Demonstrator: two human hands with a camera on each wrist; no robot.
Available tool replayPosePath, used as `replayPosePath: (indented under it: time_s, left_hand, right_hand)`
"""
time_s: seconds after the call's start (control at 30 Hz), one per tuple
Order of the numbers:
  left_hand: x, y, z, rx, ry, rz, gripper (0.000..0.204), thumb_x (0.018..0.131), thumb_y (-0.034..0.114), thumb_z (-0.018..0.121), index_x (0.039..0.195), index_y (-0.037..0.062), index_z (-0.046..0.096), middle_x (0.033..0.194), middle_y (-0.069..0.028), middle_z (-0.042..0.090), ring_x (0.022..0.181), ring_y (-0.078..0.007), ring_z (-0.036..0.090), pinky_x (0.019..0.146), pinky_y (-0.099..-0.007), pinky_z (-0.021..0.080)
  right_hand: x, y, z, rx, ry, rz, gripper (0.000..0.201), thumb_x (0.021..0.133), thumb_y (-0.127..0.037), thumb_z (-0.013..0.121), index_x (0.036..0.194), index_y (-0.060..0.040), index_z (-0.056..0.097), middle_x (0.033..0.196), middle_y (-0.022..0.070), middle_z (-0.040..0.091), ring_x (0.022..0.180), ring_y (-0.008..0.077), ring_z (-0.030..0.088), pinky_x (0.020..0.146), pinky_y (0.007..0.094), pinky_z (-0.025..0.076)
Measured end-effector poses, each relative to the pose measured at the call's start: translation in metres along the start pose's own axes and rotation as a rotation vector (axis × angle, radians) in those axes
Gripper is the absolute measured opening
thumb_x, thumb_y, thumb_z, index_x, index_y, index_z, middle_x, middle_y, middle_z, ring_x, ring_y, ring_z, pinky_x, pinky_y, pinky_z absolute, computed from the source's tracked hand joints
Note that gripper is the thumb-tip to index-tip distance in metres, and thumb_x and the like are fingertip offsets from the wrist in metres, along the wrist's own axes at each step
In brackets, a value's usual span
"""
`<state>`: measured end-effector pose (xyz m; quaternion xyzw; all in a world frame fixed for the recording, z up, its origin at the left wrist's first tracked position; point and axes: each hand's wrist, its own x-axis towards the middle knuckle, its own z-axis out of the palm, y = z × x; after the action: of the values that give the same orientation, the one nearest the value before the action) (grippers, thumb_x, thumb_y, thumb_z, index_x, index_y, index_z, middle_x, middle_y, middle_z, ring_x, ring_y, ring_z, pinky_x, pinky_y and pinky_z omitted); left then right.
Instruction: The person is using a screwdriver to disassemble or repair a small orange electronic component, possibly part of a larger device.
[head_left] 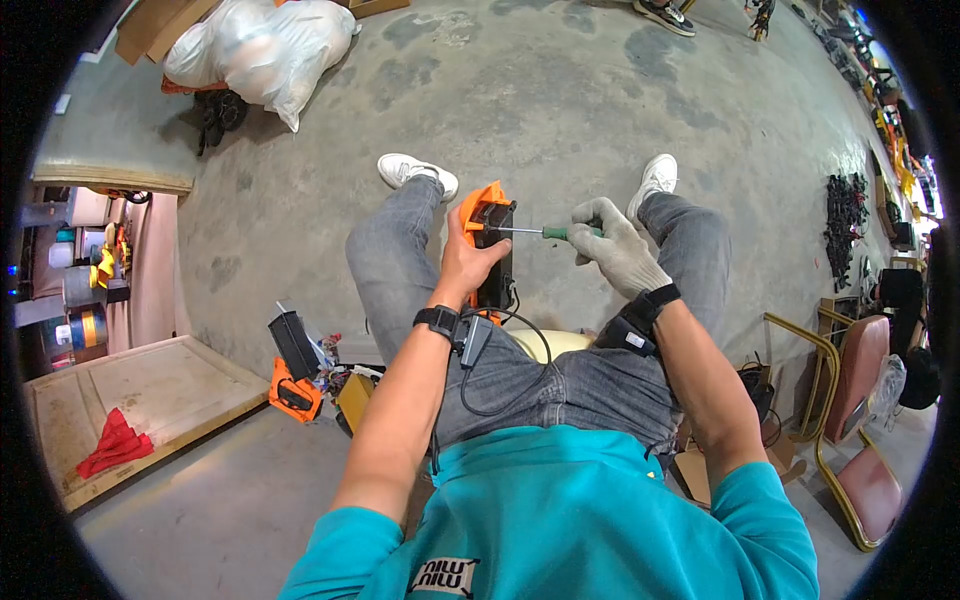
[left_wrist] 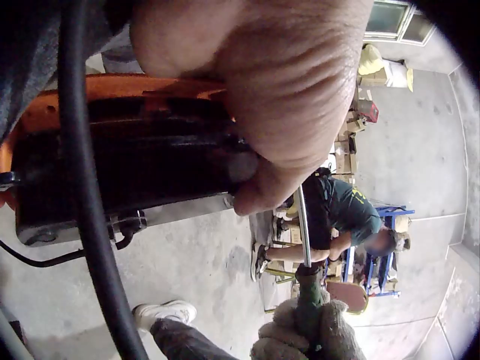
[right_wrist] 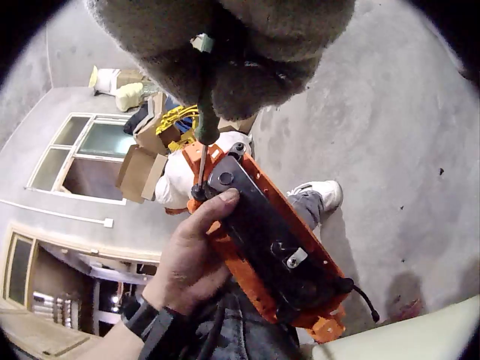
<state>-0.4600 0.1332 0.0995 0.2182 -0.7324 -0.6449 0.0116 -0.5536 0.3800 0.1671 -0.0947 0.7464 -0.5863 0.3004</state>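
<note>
An orange and black device (head_left: 493, 260) stands between the knees in the head view, with a black cable at its lower end. My bare left hand (head_left: 468, 262) grips its left side, the thumb lying over the black part (right_wrist: 259, 232). My gloved right hand (head_left: 617, 248) holds a screwdriver by its green handle (head_left: 556, 233). The metal shaft (head_left: 520, 231) reaches across to the device's upper end. In the right wrist view the shaft (right_wrist: 202, 166) meets the device's corner near a round black piece; whether it sits in a screw cannot be told.
A second orange and black device (head_left: 294, 395) lies at the left near a wooden board (head_left: 180, 385) with a red cloth (head_left: 118, 443). White bags (head_left: 262, 55) lie at the upper left. Pink chairs (head_left: 862, 375) stand at the right. Another person (left_wrist: 352, 217) appears in the left wrist view.
</note>
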Motion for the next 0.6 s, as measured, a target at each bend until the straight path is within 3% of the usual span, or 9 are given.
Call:
replayPosePath:
  time_s: [0.13,0.23,0.3,0.4,0.43,0.5,0.6]
  left_hand:
    - [-0.001,0.003,0.001,-0.014,-0.012,-0.011,0.088,0.081,0.009,0.087,0.152,0.0074,0.035,0.137,-0.0145,0.062,0.124,-0.0258,0.064,0.106,-0.0389,0.054]
    - [0.001,-0.003,0.001,0.0,-0.011,0.003,0.089,0.081,0.01,0.087,0.152,0.0074,0.035,0.137,-0.0146,0.062,0.124,-0.0257,0.064,0.107,-0.0386,0.053]
    - [0.002,-0.007,0.001,-0.001,-0.013,0.007,0.089,0.08,0.01,0.087,0.152,0.0074,0.034,0.137,-0.0147,0.062,0.124,-0.0257,0.064,0.108,-0.0383,0.053]
    - [0.004,-0.01,0.001,-0.022,-0.021,0.002,0.09,0.08,0.01,0.087,0.153,0.0073,0.035,0.138,-0.0148,0.061,0.124,-0.0257,0.064,0.108,-0.0379,0.052]
    - [0.005,-0.012,0.002,-0.021,-0.015,0.016,0.091,0.081,0.004,0.086,0.155,0.0078,0.034,0.139,-0.0142,0.06,0.124,-0.0256,0.064,0.104,-0.039,0.056]
    - [0.004,-0.012,0.002,-0.021,-0.009,0.028,0.092,0.082,-0.002,0.085,0.157,0.0083,0.033,0.14,-0.0136,0.058,0.124,-0.0255,0.064,0.101,-0.0401,0.06]
    - [0.004,-0.008,0.001,-0.004,-0.006,-0.031,0.093,0.082,-0.002,0.085,0.158,0.0087,0.032,0.141,-0.0137,0.058,0.125,-0.0255,0.064,0.101,-0.0401,0.06]
  right_hand:
    - [-0.001,-0.005,0.002,-0.034,0.046,0.003,0.042,0.102,-0.03,0.069,0.126,0.0042,0.061,0.093,0.0067,0.067,0.081,0.0159,0.069,0.076,0.0302,0.059]
    - [-0.003,-0.01,0.0,-0.092,0.034,0.139,0.034,0.106,-0.032,0.062,0.12,-0.0006,0.061,0.087,0.0042,0.065,0.073,0.0114,0.062,0.069,0.0287,0.054]
    - [-0.002,-0.011,-0.005,0.03,-0.099,0.277,0.036,0.109,-0.036,0.059,0.12,-0.0021,0.062,0.086,0.0038,0.064,0.069,0.009,0.059,0.061,0.0264,0.05]
    - [-0.005,-0.02,-0.004,0.006,-0.083,0.226,0.035,0.109,-0.036,0.057,0.12,-0.0033,0.063,0.086,0.0034,0.064,0.066,0.0071,0.055,0.055,0.0248,0.044]
    - [-0.005,-0.02,-0.003,0.006,-0.083,0.227,0.035,0.109,-0.036,0.057,0.12,-0.0033,0.063,0.086,0.0034,0.064,0.066,0.0071,0.055,0.055,0.0248,0.044]
    - [-0.006,-0.02,0.0,0.001,-0.018,0.152,0.038,0.107,-0.033,0.061,0.125,0.0003,0.063,0.089,0.0045,0.064,0.071,0.0115,0.062,0.063,0.0286,0.053]
    - [-0.011,-0.027,-0.002,-0.104,0.008,0.082,0.038,0.105,-0.03,0.064,0.127,0.0012,0.061,0.1,0.0077,0.066,0.078,0.0137,0.064,0.073,0.0306,0.056]
